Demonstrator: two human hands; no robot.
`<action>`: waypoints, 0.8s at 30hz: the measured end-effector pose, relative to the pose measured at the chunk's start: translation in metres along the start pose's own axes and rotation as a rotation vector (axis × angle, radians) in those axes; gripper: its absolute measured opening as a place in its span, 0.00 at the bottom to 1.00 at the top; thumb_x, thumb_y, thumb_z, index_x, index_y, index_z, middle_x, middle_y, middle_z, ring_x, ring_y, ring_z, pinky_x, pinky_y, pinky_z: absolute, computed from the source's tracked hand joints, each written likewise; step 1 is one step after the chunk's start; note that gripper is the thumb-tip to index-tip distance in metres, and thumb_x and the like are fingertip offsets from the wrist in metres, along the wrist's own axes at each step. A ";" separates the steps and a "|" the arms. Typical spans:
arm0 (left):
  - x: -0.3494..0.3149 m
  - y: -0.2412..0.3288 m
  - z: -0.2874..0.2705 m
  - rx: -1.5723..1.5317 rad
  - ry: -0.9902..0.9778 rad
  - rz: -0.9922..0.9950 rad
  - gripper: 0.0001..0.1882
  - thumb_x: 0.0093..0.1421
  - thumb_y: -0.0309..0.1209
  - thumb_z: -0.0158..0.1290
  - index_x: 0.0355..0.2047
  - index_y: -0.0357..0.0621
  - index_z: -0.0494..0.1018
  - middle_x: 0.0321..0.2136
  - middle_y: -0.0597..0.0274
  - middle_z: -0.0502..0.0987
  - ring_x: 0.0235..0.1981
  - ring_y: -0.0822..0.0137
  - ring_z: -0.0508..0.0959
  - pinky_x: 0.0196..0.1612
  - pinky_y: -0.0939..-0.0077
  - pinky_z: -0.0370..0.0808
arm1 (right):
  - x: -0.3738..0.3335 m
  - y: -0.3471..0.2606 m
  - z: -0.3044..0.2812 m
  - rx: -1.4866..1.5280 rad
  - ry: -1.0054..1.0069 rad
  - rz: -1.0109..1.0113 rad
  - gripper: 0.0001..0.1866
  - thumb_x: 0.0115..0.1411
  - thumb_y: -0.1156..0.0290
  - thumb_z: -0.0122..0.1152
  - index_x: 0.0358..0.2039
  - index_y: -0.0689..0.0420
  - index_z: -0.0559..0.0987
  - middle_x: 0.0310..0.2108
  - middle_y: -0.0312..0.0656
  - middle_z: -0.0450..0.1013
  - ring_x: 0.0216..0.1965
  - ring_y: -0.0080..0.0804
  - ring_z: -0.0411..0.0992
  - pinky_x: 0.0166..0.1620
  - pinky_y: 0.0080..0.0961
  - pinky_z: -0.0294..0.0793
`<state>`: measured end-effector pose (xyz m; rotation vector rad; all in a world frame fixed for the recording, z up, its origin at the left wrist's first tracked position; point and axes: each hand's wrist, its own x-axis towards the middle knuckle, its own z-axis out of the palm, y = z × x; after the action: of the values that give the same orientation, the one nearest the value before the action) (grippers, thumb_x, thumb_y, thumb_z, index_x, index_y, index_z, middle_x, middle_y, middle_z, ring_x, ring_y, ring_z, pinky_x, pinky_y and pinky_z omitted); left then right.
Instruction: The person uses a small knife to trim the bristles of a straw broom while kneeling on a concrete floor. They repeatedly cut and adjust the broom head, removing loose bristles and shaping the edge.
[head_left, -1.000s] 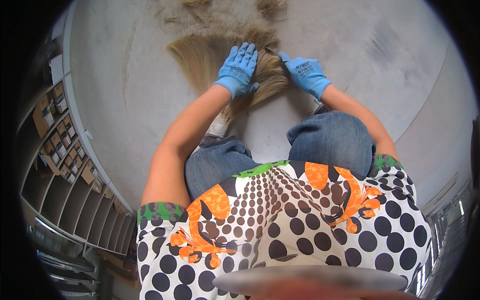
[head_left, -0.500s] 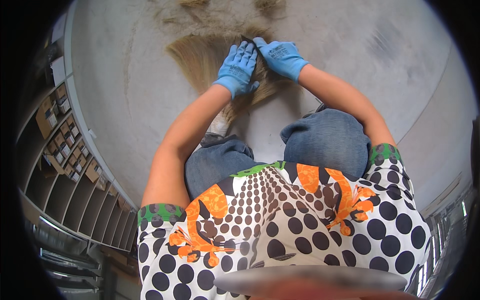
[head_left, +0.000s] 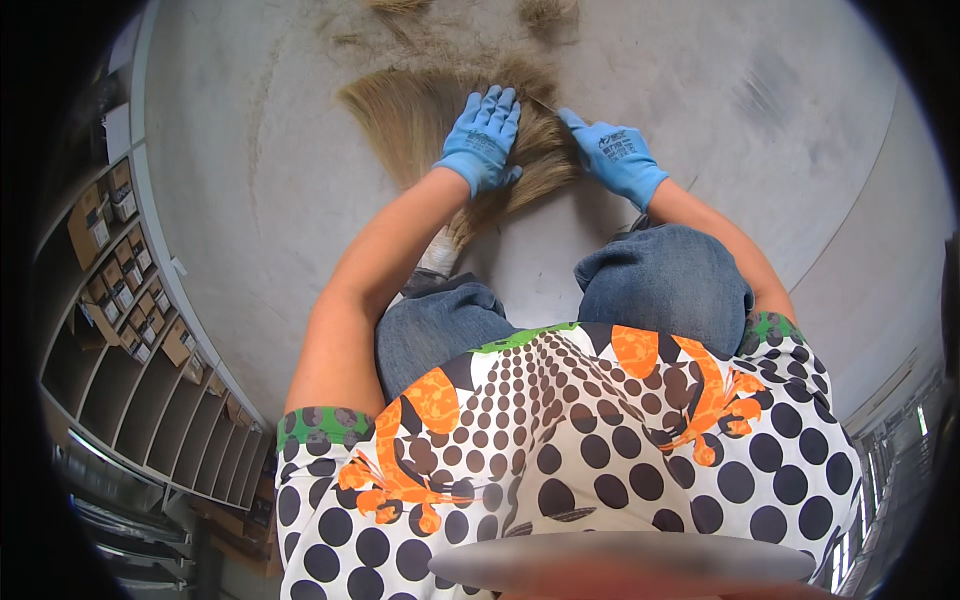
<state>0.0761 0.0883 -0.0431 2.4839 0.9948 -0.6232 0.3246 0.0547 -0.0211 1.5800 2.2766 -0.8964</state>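
Above the blue denim knees (head_left: 665, 275), the blue-gloved left hand (head_left: 483, 140) is pressing flat, unclenched, on the fan-shaped tan straw broom head (head_left: 395, 112), upper centre. The blue-gloved right hand (head_left: 618, 157), seemingly gripping a thin flat tool (head_left: 543, 104), is drawing rightward, uncovering straw. Loose tan straw (head_left: 546, 11) is lying beyond, top.

Straw bundle (head_left: 400, 110) partly hidden under the left hand (head_left: 483, 143) — far tuft (head_left: 398, 4) cut off by top edge
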 end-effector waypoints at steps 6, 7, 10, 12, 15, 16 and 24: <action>-0.002 -0.001 -0.011 0.007 -0.038 0.000 0.57 0.58 0.61 0.58 0.76 0.35 0.50 0.77 0.41 0.49 0.79 0.46 0.45 0.79 0.51 0.38 | 0.048 -0.031 -0.021 0.011 0.072 -0.071 0.32 0.66 0.70 0.53 0.71 0.49 0.64 0.41 0.51 0.82 0.41 0.51 0.83 0.41 0.50 0.81; -0.001 0.001 -0.014 0.017 -0.061 -0.003 0.57 0.58 0.61 0.58 0.76 0.35 0.50 0.77 0.41 0.49 0.79 0.46 0.46 0.79 0.50 0.38 | 0.057 -0.032 -0.022 0.013 0.080 -0.074 0.31 0.66 0.70 0.52 0.70 0.48 0.65 0.41 0.51 0.82 0.42 0.51 0.83 0.41 0.50 0.81; 0.001 0.005 -0.020 0.030 -0.079 -0.005 0.57 0.58 0.61 0.58 0.75 0.35 0.51 0.77 0.41 0.50 0.79 0.45 0.46 0.79 0.50 0.38 | 0.068 -0.028 -0.019 -0.003 0.095 -0.069 0.26 0.69 0.69 0.47 0.68 0.50 0.67 0.42 0.51 0.83 0.42 0.51 0.83 0.41 0.50 0.81; -0.002 0.005 -0.016 0.025 -0.027 0.006 0.57 0.58 0.61 0.58 0.76 0.35 0.51 0.77 0.41 0.50 0.79 0.45 0.46 0.79 0.50 0.38 | 0.068 -0.026 -0.015 -0.009 0.077 -0.036 0.26 0.70 0.69 0.47 0.68 0.51 0.67 0.42 0.51 0.83 0.42 0.51 0.83 0.41 0.51 0.81; -0.003 0.002 -0.014 0.006 0.005 0.007 0.57 0.58 0.61 0.58 0.76 0.35 0.51 0.77 0.42 0.50 0.79 0.46 0.46 0.79 0.50 0.38 | 0.061 -0.022 -0.012 -0.010 0.075 -0.029 0.27 0.69 0.69 0.48 0.69 0.52 0.66 0.41 0.50 0.83 0.41 0.50 0.84 0.41 0.51 0.81; -0.005 0.000 -0.011 0.002 0.001 0.008 0.57 0.58 0.61 0.58 0.76 0.36 0.51 0.77 0.42 0.50 0.79 0.46 0.46 0.79 0.50 0.38 | 0.056 -0.022 -0.011 -0.018 0.053 -0.022 0.27 0.69 0.70 0.48 0.69 0.52 0.66 0.41 0.50 0.83 0.41 0.50 0.84 0.41 0.51 0.81; -0.003 0.000 -0.011 0.015 -0.026 0.005 0.57 0.58 0.61 0.58 0.76 0.36 0.51 0.78 0.44 0.48 0.79 0.47 0.45 0.79 0.50 0.38 | 0.039 -0.020 -0.010 -0.056 -0.004 0.012 0.33 0.66 0.73 0.50 0.72 0.52 0.63 0.41 0.51 0.83 0.40 0.50 0.83 0.40 0.49 0.81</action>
<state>0.0774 0.0921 -0.0320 2.4838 0.9770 -0.6619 0.2924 0.0857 -0.0254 1.5655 2.2669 -0.8241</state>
